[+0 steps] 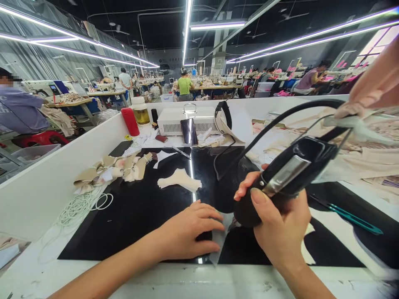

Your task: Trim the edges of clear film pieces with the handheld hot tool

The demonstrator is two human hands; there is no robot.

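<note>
My right hand [282,226] is wrapped around a black corded hand tool [299,166] with a shiny metal strip along its side. The tool tilts, its rounded lower end close above the black work sheet [124,224]. My left hand [195,230] rests palm down on that sheet, fingers spread, holding nothing. Its fingertips reach a pale, partly see-through strip [220,236], whose material I cannot make out. Beyond this hand lies a cream cut fabric piece [180,179]. Another pale piece [336,228] is to the right, with teal tweezers [355,219] beside it.
Cream scraps [106,170] and a pale green cord coil [76,207] lie at left. At the back stand a white vented box [187,120], a phone [189,132] and a red container [130,121]. A cable [280,112] arches from the tool. Pale fabric [370,162] is piled right.
</note>
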